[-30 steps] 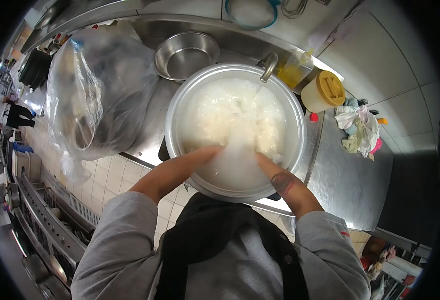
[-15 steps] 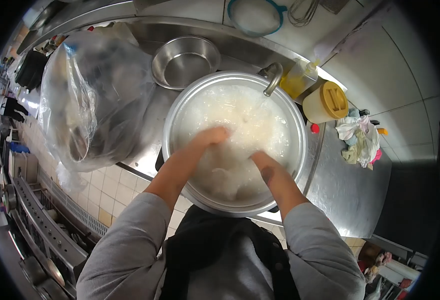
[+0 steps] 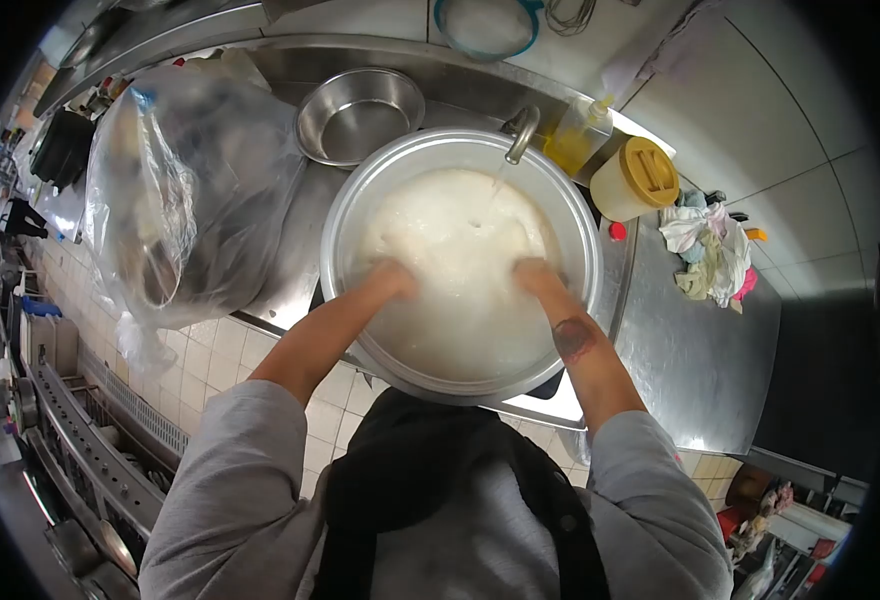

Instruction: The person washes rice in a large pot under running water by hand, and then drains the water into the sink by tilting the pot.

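A large round metal pot (image 3: 592,265) holds cloudy whitish water (image 3: 455,335) over a pale mass (image 3: 445,210) that looks like rice. In the pot's left half, my left hand (image 3: 394,279) dips into the water, its fingers sunk out of sight and blurred. Opposite it, on the right side, my right hand (image 3: 533,272) is also in the water, fingers hidden. Whether either hand grips anything cannot be seen. Over the far rim bends a metal faucet (image 3: 525,136), with a thin stream seemingly falling from it.
Left of the pot stands a big clear plastic bag (image 3: 195,200); behind it, a steel basin (image 3: 360,118). To the right are a yellow-liquid bottle (image 3: 578,138), a yellow-lidded container (image 3: 640,180), a red cap (image 3: 617,231) and crumpled cloths (image 3: 715,250). A blue-rimmed strainer (image 3: 488,25) is at the back.
My hands have moved apart, the left one leftward and the right one rightward. The pale mass now shows as a smoother mound toward the far side. The view has shifted slightly.
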{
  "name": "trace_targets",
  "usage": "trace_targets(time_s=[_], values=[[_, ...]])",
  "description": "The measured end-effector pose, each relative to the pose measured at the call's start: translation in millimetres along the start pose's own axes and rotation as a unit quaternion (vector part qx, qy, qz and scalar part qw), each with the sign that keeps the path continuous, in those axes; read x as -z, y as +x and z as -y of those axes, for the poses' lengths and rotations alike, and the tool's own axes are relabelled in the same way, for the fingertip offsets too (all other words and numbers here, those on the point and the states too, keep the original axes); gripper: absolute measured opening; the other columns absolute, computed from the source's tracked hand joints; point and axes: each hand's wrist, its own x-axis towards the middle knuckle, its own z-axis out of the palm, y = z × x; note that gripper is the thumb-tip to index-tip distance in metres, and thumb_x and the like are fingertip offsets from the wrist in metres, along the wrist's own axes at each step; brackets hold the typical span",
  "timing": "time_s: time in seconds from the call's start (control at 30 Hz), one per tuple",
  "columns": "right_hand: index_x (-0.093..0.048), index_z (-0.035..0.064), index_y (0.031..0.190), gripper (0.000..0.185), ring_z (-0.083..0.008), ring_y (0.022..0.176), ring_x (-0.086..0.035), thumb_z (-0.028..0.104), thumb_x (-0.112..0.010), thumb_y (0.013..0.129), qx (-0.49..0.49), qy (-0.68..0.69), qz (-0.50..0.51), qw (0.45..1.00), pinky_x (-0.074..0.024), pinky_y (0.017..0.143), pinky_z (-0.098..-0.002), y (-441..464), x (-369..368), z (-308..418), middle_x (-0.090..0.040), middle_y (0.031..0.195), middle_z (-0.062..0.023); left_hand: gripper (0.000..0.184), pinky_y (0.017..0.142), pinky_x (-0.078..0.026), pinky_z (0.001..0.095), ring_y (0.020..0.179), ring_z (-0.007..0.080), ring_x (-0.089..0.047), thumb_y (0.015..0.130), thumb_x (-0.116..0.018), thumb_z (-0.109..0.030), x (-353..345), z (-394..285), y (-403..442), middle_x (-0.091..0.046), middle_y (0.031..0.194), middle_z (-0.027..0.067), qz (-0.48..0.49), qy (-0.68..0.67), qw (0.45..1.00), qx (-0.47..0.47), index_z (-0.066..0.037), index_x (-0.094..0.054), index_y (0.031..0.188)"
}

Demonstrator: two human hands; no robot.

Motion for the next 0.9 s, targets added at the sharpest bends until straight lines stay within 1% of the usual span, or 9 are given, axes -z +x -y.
trace_targets(time_s=[0.1,0.33,0.43,0.5,0.57,0.63,0.73,0.8,0.9], values=[[-0.053,0.0049,0.116,0.037,-0.0299,0.103,-0.053,0.016,-0.052,0.08,0.056,0.065,0.048,0.995,-0.0444,0.086,-0.0407,-8.5,-24.2,5.1,-0.05,0.122,-0.0177,0.036,0.078,-0.047,0.0396,0.091,0.0267,-0.059,0.072,-0.06,-0.026,-12.8,-12.8,2.0,-0.062,0.101,0.0172,0.093,-0.065,0.987,-0.117,-0.005,-0.063,0.102],[-0.053,0.0044,0.114,0.035,-0.0319,0.101,-0.054,0.017,-0.05,0.082,0.242,0.133,-0.022,0.961,-0.045,0.085,-0.0409,8.3,-89.2,24.0,-0.052,0.121,-0.017,0.028,0.073,-0.047,0.0398,0.083,0.0282,-0.059,0.073,-0.058,-0.024,-47.1,-34.7,8.3,-0.062,0.091,0.0151,0.039,-0.309,0.93,-0.195,-0.006,-0.063,0.094],[-0.054,0.0042,0.114,0.034,-0.0328,0.099,-0.054,0.017,-0.049,0.082,0.308,0.085,-0.05,0.946,-0.0452,0.084,-0.0409,32.7,-123.1,31.9,-0.052,0.12,-0.0168,0.025,0.071,-0.047,0.0399,0.08,0.0289,-0.059,0.074,-0.056,-0.023,-43.3,-44.0,15.5,-0.062,0.088,0.0142,0.003,-0.27,0.938,-0.216,-0.006,-0.063,0.09],[-0.053,0.0055,0.116,0.036,-0.0327,0.102,-0.053,0.02,-0.049,0.084,0.324,0.033,0.017,0.945,-0.043,0.088,-0.0407,69.6,-150.4,38.4,-0.052,0.122,-0.0157,0.023,0.07,-0.047,0.04,0.078,0.0293,-0.059,0.074,-0.056,-0.022,-31.6,-50.3,15.0,-0.062,0.085,0.0136,-0.03,-0.181,0.955,-0.233,-0.006,-0.063,0.088],[-0.051,0.0074,0.121,0.04,-0.0309,0.108,-0.05,0.027,-0.048,0.086,0.321,-0.094,0.082,0.939,-0.039,0.094,-0.0397,107.7,-175.6,48.2,-0.051,0.125,-0.0141,0.022,0.068,-0.047,0.0401,0.076,0.0298,-0.059,0.074,-0.055,-0.022,-15.8,-55.7,11.7,-0.062,0.082,0.013,-0.059,-0.057,0.961,-0.263,-0.006,-0.063,0.086],[-0.049,0.0079,0.124,0.046,-0.0287,0.112,-0.048,0.034,-0.05,0.086,0.324,0.047,0.092,0.94,-0.0358,0.097,-0.0384,149.8,-208.0,35.5,-0.05,0.126,-0.0136,0.02,0.067,-0.047,0.0401,0.074,0.0302,-0.058,0.074,-0.054,-0.021,-2.5,-59.0,10.1,-0.062,0.08,0.0124,-0.076,0.098,0.944,-0.305,-0.006,-0.063,0.083],[-0.049,0.0083,0.125,0.049,-0.0276,0.115,-0.047,0.038,-0.049,0.086,0.265,0.142,0.054,0.952,-0.0349,0.099,-0.0377,142.6,-169.3,31.8,-0.05,0.126,-0.0135,0.029,0.076,-0.047,0.0418,0.085,0.033,-0.059,0.078,-0.052,-0.022,-47.1,-35.1,48.8,-0.063,0.092,0.0158,-0.277,-0.276,0.85,-0.353,-0.004,-0.062,0.098],[-0.05,0.0081,0.124,0.046,-0.0277,0.116,-0.046,0.033,-0.05,0.086,0.155,0.228,0.04,0.96,-0.036,0.098,-0.0377,96.4,-78.6,56.6,-0.05,0.127,-0.014,0.034,0.084,-0.045,0.0412,0.094,0.0329,-0.058,0.079,-0.05,-0.021,-34.4,-28.8,59.9,-0.062,0.101,0.0169,-0.24,-0.23,0.908,-0.256,-0.004,-0.058,0.108],[-0.052,0.0079,0.123,0.042,-0.028,0.117,-0.046,0.027,-0.051,0.086,0.01,0.37,0.022,0.929,-0.0377,0.097,-0.0376,74.0,6.8,75.4,-0.049,0.127,-0.0148,0.042,0.093,-0.041,0.041,0.106,0.0322,-0.055,0.081,-0.05,-0.023,-29.3,-15.4,116.9,-0.058,0.113,0.0172,-0.221,-0.299,0.918,-0.138,-0.005,-0.052,0.119]])
